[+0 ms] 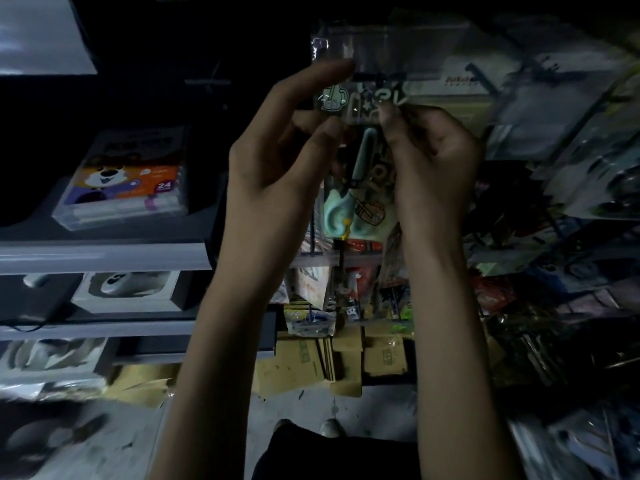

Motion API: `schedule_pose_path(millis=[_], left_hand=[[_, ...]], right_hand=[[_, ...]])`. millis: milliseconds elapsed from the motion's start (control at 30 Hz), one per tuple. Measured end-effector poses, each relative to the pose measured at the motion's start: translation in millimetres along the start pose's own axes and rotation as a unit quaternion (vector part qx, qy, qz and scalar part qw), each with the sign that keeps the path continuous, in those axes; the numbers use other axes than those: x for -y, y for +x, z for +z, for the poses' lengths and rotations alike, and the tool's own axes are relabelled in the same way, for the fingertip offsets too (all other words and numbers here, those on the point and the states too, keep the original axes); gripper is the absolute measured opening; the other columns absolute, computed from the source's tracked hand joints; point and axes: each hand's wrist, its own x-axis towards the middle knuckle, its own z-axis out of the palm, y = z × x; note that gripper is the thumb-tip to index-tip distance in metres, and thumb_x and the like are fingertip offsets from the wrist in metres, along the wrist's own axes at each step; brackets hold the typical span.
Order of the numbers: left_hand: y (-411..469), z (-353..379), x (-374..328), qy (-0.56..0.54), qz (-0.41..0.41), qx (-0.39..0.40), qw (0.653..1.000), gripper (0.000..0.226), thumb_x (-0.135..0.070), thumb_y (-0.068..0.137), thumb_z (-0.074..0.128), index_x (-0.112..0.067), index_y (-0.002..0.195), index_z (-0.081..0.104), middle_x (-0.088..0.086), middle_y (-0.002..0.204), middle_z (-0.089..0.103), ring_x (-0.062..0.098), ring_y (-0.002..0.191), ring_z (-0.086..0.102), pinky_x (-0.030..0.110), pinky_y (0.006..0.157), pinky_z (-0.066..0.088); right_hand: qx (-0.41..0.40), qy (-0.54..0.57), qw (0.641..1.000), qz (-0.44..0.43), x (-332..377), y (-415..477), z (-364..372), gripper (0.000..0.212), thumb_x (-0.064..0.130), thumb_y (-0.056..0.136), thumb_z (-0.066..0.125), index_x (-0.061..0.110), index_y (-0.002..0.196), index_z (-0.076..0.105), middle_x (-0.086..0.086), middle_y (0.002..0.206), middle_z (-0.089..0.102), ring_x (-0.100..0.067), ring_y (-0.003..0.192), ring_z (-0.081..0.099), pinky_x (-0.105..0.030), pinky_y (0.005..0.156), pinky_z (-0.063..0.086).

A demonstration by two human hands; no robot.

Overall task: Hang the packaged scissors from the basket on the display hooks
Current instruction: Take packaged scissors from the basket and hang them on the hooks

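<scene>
Head view: your left hand point(277, 157) and right hand point(433, 161) each pinch the top of the packaged scissors point(349, 209), held up between them. Its print is too blurred to read. Left of your left hand, a marker box point(128, 181) on a grey shelf point(104, 252) reads "24". Below your wrists, cardboard cartons point(294, 365) lie on the dim room's floor.

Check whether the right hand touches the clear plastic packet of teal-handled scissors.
Touching: head view shows the right hand pinching the clear plastic packet of teal-handled scissors near its top.
</scene>
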Motion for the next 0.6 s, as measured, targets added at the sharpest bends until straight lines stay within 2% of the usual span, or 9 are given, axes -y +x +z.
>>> schedule_pose_path(millis=[133, 267, 333, 400, 500, 600], left_hand=[[-4, -2, 3, -0.021, -0.005, -0.011, 1.0, 0.034, -0.004, 0.109, 0.049, -0.009, 0.142, 0.056, 0.025, 0.094, 0.057, 0.02, 0.085, 0.059, 0.03, 0.079, 0.048], [-9, -7, 9, -0.022, -0.022, -0.026, 0.999, 0.025, -0.006, 0.108, 0.049, -0.01, 0.13, 0.062, 0.009, 0.103, 0.065, 0.019, 0.091, 0.062, 0.034, 0.08, 0.052], [-13, -7, 15, -0.001, -0.025, -0.052, 0.998, 0.025, -0.005, 0.108, 0.05, -0.016, 0.12, 0.068, 0.007, 0.106, 0.07, 0.026, 0.096, 0.067, 0.039, 0.084, 0.056], [-15, -5, 25, 0.013, -0.027, -0.101, 0.994, 0.027, -0.003, 0.107, 0.051, -0.021, 0.113, 0.071, 0.001, 0.107, 0.073, 0.024, 0.102, 0.07, 0.042, 0.087, 0.058], [-18, -2, 49, 0.034, -0.057, -0.159, 0.985, 0.021, -0.008, 0.106, 0.059, -0.019, 0.119, 0.07, 0.001, 0.11, 0.072, 0.014, 0.103, 0.069, 0.031, 0.088, 0.056], [-19, 0, 67, 0.029, -0.107, -0.146, 0.983, 0.022, -0.013, 0.103, 0.066, -0.018, 0.124, 0.069, 0.003, 0.111, 0.073, 0.019, 0.105, 0.072, 0.036, 0.091, 0.061]], right_hand=[[0.003, -0.004, 1.0, 0.012, -3, 1, -1, 0.019, 0.023, 0.096, 0.072, 0.005, 0.1, 0.077, -0.002, 0.089, 0.079, -0.012, 0.087, 0.075, -0.025, 0.074, 0.056], [0.005, 0.014, 1.0, 0.027, -1, 1, -3, 0.011, 0.017, 0.094, 0.074, 0.008, 0.099, 0.077, 0.002, 0.088, 0.078, -0.002, 0.085, 0.072, -0.014, 0.071, 0.051], [0.007, 0.017, 0.999, 0.039, 1, 0, -5, 0.013, 0.019, 0.094, 0.075, 0.008, 0.101, 0.077, 0.005, 0.088, 0.077, 0.003, 0.084, 0.071, -0.01, 0.069, 0.05], [0.022, 0.014, 0.998, 0.05, 1, 1, -7, 0.014, 0.023, 0.094, 0.075, 0.01, 0.1, 0.077, 0.008, 0.086, 0.077, 0.002, 0.083, 0.071, -0.01, 0.069, 0.05], [0.039, -0.002, 0.997, 0.067, 1, 1, -9, 0.013, 0.03, 0.094, 0.074, 0.017, 0.098, 0.076, 0.005, 0.088, 0.078, -0.007, 0.087, 0.073, -0.018, 0.071, 0.054], [0.038, 0.001, 0.996, 0.078, 0, 2, -11, 0.018, 0.031, 0.094, 0.074, 0.014, 0.097, 0.076, 0.005, 0.084, 0.077, -0.008, 0.081, 0.072, -0.019, 0.068, 0.053]])
